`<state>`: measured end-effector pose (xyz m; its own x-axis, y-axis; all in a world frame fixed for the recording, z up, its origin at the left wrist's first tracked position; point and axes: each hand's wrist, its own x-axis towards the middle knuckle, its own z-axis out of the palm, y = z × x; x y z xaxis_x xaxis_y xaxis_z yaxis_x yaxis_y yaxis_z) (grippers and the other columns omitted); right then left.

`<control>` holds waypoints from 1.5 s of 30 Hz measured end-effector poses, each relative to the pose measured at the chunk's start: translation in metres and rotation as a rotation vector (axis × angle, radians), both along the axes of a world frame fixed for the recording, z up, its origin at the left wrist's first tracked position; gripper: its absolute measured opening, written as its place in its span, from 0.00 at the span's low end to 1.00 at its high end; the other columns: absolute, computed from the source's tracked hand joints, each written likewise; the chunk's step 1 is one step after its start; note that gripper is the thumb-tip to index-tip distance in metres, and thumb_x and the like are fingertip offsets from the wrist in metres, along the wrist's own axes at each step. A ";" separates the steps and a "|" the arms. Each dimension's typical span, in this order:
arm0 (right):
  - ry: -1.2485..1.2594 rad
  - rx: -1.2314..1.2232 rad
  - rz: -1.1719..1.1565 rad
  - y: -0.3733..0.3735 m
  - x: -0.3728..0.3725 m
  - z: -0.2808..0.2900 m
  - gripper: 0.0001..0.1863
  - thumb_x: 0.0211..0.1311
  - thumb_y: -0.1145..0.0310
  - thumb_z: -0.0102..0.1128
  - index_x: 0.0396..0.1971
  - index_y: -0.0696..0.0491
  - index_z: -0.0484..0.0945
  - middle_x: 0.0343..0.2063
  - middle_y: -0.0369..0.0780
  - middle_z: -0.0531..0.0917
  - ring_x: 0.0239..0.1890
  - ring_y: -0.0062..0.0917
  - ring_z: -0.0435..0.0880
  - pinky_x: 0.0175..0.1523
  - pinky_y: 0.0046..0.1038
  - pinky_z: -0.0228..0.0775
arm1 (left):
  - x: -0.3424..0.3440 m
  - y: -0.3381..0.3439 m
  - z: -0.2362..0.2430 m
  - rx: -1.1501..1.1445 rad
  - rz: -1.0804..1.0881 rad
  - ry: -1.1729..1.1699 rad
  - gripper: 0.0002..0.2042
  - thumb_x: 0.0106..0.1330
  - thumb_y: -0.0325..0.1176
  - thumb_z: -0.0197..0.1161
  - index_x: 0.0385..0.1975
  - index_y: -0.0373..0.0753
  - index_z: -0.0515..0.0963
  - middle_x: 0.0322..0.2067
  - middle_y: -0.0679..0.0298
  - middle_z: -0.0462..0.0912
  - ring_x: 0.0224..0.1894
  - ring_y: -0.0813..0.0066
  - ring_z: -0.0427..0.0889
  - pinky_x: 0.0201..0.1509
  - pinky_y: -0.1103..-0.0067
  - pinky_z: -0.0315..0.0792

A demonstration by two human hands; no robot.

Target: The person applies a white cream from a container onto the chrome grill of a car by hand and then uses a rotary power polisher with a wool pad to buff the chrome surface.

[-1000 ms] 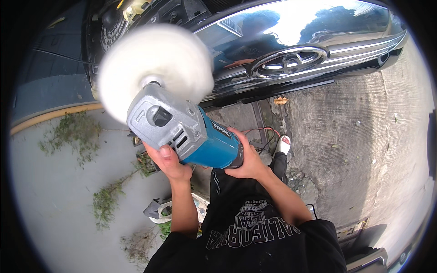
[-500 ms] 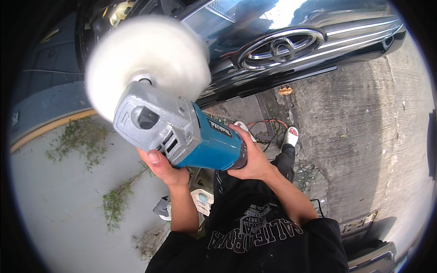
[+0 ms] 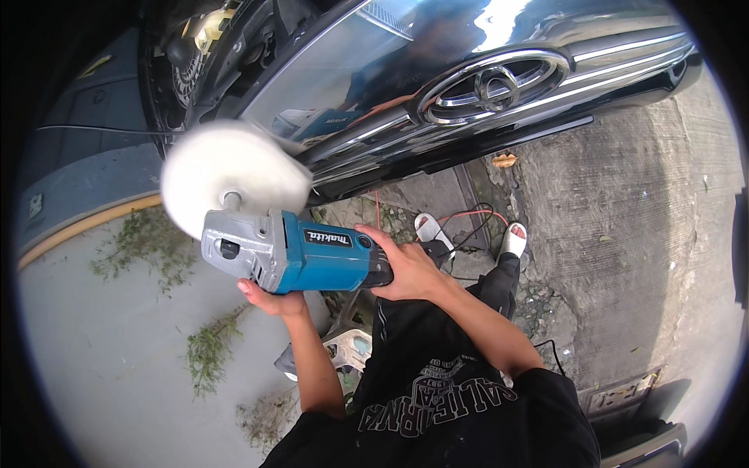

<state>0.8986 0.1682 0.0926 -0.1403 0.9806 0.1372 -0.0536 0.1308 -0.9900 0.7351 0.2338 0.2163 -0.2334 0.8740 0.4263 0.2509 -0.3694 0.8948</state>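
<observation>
A teal power polisher (image 3: 328, 253) with a grey metal head is held across the front of my body. At its far end the round white pad (image 3: 230, 164) is smeared by motion, beside the edge of a glossy dark car panel (image 3: 437, 39). Whether the pad touches the panel, I cannot tell. My left hand (image 3: 273, 299) supports the head from below, its thumb against the grey metal and its other fingers hidden behind the tool. Around the black rear grip, my right hand (image 3: 406, 271) is closed.
An oval chrome emblem (image 3: 493, 87) and chrome trim mark the panel. An orange cord (image 3: 476, 211) and a dark cable lie near my white sandals (image 3: 514, 240). Left, plants (image 3: 212, 355) grow by a pale grey surface. A whitish plastic item (image 3: 349, 349) stands beside my legs.
The polisher has dropped lower and turned more level, its pad now farther from my view and lower beside the panel. Both hands have stayed on it.
</observation>
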 end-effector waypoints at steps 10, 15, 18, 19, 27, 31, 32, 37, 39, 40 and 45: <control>0.214 0.161 -0.161 0.015 0.017 -0.001 0.54 0.38 0.69 0.72 0.69 0.45 0.52 0.45 0.49 0.82 0.41 0.51 0.83 0.48 0.41 0.77 | 0.038 0.002 0.019 0.097 -0.111 0.106 0.36 0.69 0.58 0.44 0.61 0.28 0.61 0.56 0.50 0.70 0.56 0.59 0.73 0.60 0.67 0.68; 0.336 0.230 -0.322 0.021 0.037 -0.003 0.54 0.35 0.72 0.74 0.68 0.50 0.53 0.60 0.48 0.73 0.54 0.47 0.78 0.58 0.37 0.72 | 0.099 0.009 0.041 0.178 -0.282 0.321 0.38 0.68 0.60 0.46 0.64 0.30 0.58 0.57 0.53 0.69 0.57 0.64 0.73 0.60 0.69 0.69; 0.391 0.258 -0.408 0.023 0.047 -0.002 0.56 0.33 0.73 0.75 0.68 0.52 0.53 0.62 0.48 0.71 0.59 0.44 0.76 0.62 0.35 0.68 | 0.136 0.011 0.053 0.176 -0.341 0.401 0.39 0.67 0.61 0.47 0.65 0.31 0.58 0.58 0.55 0.68 0.59 0.65 0.72 0.61 0.69 0.69; 0.421 0.259 -0.424 0.023 0.049 -0.002 0.56 0.32 0.73 0.76 0.68 0.52 0.53 0.61 0.48 0.71 0.59 0.43 0.76 0.62 0.35 0.68 | 0.142 0.012 0.055 0.186 -0.362 0.422 0.39 0.67 0.62 0.48 0.66 0.31 0.58 0.59 0.55 0.68 0.59 0.65 0.72 0.61 0.69 0.68; 0.477 0.269 -0.489 0.023 0.048 -0.001 0.56 0.34 0.71 0.76 0.68 0.53 0.53 0.58 0.48 0.74 0.56 0.43 0.78 0.60 0.34 0.70 | 0.155 0.013 0.060 0.192 -0.437 0.456 0.40 0.65 0.61 0.50 0.66 0.32 0.57 0.58 0.55 0.69 0.58 0.63 0.73 0.61 0.68 0.69; 0.423 0.228 -0.417 0.016 0.033 -0.001 0.54 0.37 0.70 0.75 0.68 0.50 0.53 0.51 0.47 0.80 0.50 0.46 0.81 0.54 0.36 0.75 | 0.115 0.009 0.049 0.158 -0.359 0.360 0.40 0.65 0.61 0.52 0.66 0.32 0.58 0.58 0.55 0.70 0.57 0.62 0.74 0.60 0.68 0.70; 0.412 0.203 -0.388 0.014 0.029 -0.002 0.54 0.37 0.70 0.75 0.68 0.50 0.53 0.50 0.47 0.81 0.49 0.46 0.82 0.52 0.37 0.76 | 0.104 0.008 0.044 0.143 -0.336 0.321 0.40 0.65 0.60 0.52 0.65 0.32 0.58 0.58 0.55 0.70 0.56 0.62 0.75 0.60 0.68 0.71; 0.345 0.162 -0.288 0.008 0.005 -0.015 0.52 0.39 0.68 0.72 0.68 0.45 0.53 0.47 0.49 0.82 0.39 0.49 0.83 0.45 0.42 0.77 | 0.040 0.002 0.019 0.098 -0.272 0.227 0.40 0.64 0.62 0.54 0.64 0.33 0.58 0.59 0.55 0.67 0.59 0.63 0.71 0.62 0.66 0.67; 0.305 0.143 -0.235 0.007 0.003 -0.020 0.53 0.38 0.69 0.72 0.69 0.44 0.53 0.45 0.49 0.82 0.39 0.49 0.83 0.45 0.42 0.77 | 0.028 0.000 0.013 0.063 -0.271 0.214 0.39 0.65 0.63 0.53 0.64 0.34 0.58 0.61 0.55 0.65 0.61 0.63 0.68 0.65 0.65 0.64; 0.284 0.133 -0.208 0.007 0.002 -0.022 0.53 0.38 0.69 0.72 0.69 0.44 0.53 0.44 0.49 0.83 0.39 0.50 0.83 0.45 0.42 0.77 | 0.026 -0.001 0.011 0.061 -0.245 0.216 0.39 0.65 0.63 0.52 0.64 0.34 0.58 0.60 0.55 0.66 0.61 0.63 0.69 0.65 0.65 0.65; 0.271 0.146 -0.211 0.004 0.013 -0.020 0.54 0.37 0.69 0.71 0.69 0.44 0.52 0.42 0.49 0.83 0.38 0.50 0.83 0.44 0.43 0.77 | 0.039 -0.004 0.013 0.087 -0.130 0.227 0.38 0.67 0.62 0.47 0.62 0.33 0.59 0.58 0.54 0.67 0.59 0.64 0.70 0.63 0.66 0.65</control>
<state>0.9112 0.1723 0.0731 0.1239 0.9513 0.2823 -0.2683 0.3061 -0.9134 0.7745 0.2302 0.2294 -0.0118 0.8483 0.5295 0.3870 -0.4844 0.7846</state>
